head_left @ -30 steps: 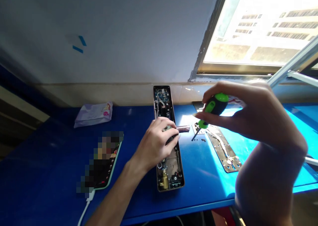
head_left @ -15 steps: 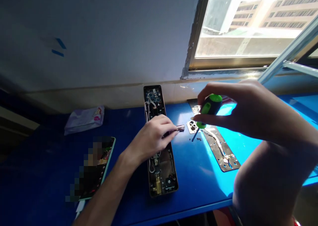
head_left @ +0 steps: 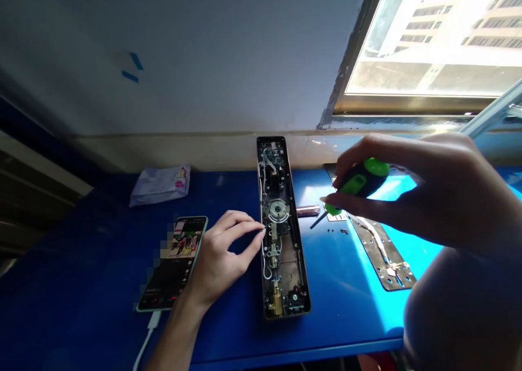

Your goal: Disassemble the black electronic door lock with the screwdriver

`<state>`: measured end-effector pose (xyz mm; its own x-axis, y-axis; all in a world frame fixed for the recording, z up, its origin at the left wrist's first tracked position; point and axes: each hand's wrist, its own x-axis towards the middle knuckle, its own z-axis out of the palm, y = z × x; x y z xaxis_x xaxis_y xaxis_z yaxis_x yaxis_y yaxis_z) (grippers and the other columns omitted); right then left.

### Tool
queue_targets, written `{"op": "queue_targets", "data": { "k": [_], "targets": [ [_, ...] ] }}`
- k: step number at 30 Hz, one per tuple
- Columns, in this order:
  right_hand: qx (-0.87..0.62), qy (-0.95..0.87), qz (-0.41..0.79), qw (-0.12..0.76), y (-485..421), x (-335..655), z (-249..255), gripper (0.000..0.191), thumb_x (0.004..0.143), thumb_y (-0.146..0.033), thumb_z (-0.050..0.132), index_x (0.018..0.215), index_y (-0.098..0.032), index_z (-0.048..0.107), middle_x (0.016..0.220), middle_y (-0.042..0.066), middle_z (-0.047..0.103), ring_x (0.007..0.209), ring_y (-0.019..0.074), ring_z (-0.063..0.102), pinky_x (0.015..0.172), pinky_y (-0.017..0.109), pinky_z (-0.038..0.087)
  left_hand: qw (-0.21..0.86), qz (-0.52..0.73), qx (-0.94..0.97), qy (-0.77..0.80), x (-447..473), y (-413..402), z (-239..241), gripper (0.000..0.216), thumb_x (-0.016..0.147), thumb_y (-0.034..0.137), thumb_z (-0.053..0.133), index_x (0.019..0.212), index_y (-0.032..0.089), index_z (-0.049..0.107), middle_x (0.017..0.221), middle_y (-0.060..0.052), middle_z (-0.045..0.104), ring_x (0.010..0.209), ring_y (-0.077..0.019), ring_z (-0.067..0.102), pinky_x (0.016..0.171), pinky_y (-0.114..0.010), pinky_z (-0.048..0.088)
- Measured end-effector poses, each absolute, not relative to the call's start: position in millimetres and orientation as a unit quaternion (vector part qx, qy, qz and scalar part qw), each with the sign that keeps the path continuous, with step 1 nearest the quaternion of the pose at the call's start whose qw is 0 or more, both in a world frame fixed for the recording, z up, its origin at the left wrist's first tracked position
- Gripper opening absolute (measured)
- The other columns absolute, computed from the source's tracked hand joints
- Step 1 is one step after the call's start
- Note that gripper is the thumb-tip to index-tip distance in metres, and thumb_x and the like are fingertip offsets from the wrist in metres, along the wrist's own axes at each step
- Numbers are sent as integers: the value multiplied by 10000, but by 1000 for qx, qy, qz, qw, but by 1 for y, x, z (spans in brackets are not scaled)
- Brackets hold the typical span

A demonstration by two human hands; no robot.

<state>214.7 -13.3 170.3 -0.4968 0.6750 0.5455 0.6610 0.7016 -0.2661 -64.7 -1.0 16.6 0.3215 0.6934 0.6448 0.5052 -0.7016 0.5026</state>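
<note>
A long, narrow door lock housing lies on the blue table with its inside facing up, showing wires, a circuit board, a round metal disc and a brass cylinder. At the housing's left edge, my left hand has thumb and fingertips pinched together; anything between them is too small to make out. My right hand grips a green and black screwdriver, its tip slanting down to the left above the table. From the housing's right side sticks out a short, shiny brownish handle.
Several tiny dark screws lie right of the housing. Beyond them are a small square metal plate and a long dark mounting plate with a white cable. A phone on a charging cable and a tissue pack are at left.
My left hand has moved off the housing's middle to its left edge, uncovering the round disc. The screwdriver stays in my right hand. The whole view has shifted, so things appear further right.
</note>
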Motion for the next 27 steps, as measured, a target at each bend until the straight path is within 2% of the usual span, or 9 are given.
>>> {"op": "queue_targets", "data": {
  "k": [5, 10, 15, 18, 21, 27],
  "targets": [
    [-395, -847, 29, 354, -15, 199, 169, 171, 889, -424, 824, 924, -301, 711, 753, -46, 742, 602, 155, 701, 561, 339, 590, 127, 469, 793, 368, -64, -3, 8, 94, 915, 121, 762, 944, 202, 799, 919, -41, 742, 870, -163, 704, 792, -279, 590],
    [-428, -792, 41, 434, -11, 185, 165, 217, 836, -372, 874, 934, -285, 701, 903, 13, 779, 712, 201, 747, 560, 381, 635, 168, 502, 770, 355, -59, -6, 8, 116, 908, 127, 783, 965, 220, 821, 903, -35, 755, 854, -164, 712, 763, -286, 605],
    [-422, -772, 72, 470, -4, 182, 162, 236, 806, -327, 896, 876, -259, 682, 794, -15, 734, 641, 157, 718, 503, 329, 606, 227, 530, 741, 345, -58, -8, 13, 85, 883, 144, 822, 926, 216, 827, 885, -28, 768, 848, -161, 729, 770, -270, 609],
    [-415, -763, 85, 489, -3, 183, 162, 254, 766, -269, 926, 853, -236, 689, 787, -2, 739, 645, 163, 733, 499, 317, 589, 244, 532, 728, 357, -58, -8, 13, 95, 882, 140, 821, 930, 221, 834, 883, -26, 769, 840, -162, 736, 769, -268, 610],
    [-413, -758, 101, 495, -4, 183, 161, 260, 752, -281, 936, 848, -240, 698, 794, 0, 748, 643, 181, 747, 476, 317, 584, 257, 535, 722, 356, -58, -9, 13, 109, 883, 140, 818, 946, 228, 839, 887, -28, 770, 841, -169, 742, 772, -278, 615],
    [-400, -750, 114, 514, -4, 180, 158, 238, 763, -291, 925, 854, -245, 710, 750, -32, 727, 596, 153, 721, 484, 283, 599, 262, 538, 722, 348, -56, -10, 11, 110, 882, 151, 823, 945, 239, 842, 891, -30, 779, 851, -177, 747, 780, -289, 622]
  ]
}}
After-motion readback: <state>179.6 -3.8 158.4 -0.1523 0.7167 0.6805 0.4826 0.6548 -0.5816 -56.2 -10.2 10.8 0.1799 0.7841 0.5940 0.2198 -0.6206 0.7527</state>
